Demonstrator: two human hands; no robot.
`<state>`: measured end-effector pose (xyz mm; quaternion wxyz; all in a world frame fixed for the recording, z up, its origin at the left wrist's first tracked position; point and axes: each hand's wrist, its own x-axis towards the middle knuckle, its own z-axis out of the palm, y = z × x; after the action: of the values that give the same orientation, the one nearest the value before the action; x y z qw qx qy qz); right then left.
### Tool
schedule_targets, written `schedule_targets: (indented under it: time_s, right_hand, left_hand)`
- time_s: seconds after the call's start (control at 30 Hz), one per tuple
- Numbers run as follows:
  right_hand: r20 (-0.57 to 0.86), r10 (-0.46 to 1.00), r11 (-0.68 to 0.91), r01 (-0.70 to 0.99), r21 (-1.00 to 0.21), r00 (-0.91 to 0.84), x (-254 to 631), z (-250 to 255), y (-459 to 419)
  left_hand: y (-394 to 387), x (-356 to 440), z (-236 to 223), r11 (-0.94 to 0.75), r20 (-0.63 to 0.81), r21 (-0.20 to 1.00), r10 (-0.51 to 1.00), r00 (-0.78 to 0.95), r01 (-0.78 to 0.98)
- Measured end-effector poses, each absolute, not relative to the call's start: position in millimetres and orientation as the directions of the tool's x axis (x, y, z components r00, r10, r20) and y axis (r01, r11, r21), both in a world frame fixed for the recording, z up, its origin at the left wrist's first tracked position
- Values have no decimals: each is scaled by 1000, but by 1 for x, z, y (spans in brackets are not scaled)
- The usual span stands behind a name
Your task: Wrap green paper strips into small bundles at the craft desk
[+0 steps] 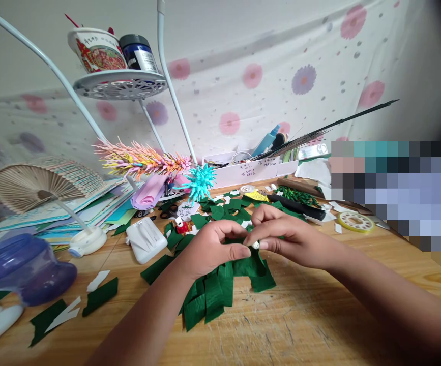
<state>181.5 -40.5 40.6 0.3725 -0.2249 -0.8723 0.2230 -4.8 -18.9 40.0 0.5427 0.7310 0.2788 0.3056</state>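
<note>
My left hand (214, 246) and my right hand (292, 234) meet above the middle of the table, their fingertips almost touching. A small white piece (256, 245), perhaps twisted paper, shows at the thumb and finger of my right hand, which is closed on it. My left thumb and fingers are pinched together; what lies between them is hidden. Just under both hands are dark green paper pieces (214, 297), crinkled like crepe paper, spread in overlapping strips. A few white paper scraps lie among the green pieces behind my hands.
A white case (146, 239), a fan (47, 185) and a purple-blue container (25, 269) stand left. Behind are a turquoise spiky flower (198, 183), a white metal stand (121, 84) and a long box (246, 173). A tape roll (355, 221) lies right, near a blurred-out area.
</note>
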Motion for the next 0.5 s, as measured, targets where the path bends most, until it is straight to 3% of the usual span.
schedule_targets:
  time_s: [0.23, 0.5]
  right_hand:
    - [496, 753, 589, 106, -801, -432, 170, 27, -38]
    - [459, 798, 541, 129, -831, -389, 174, 23, -29]
  left_hand:
    - [-23, -1, 41, -335, 192, 932, 781, 595, 138]
    - [-19, 3, 37, -350, 206, 907, 855, 477, 236]
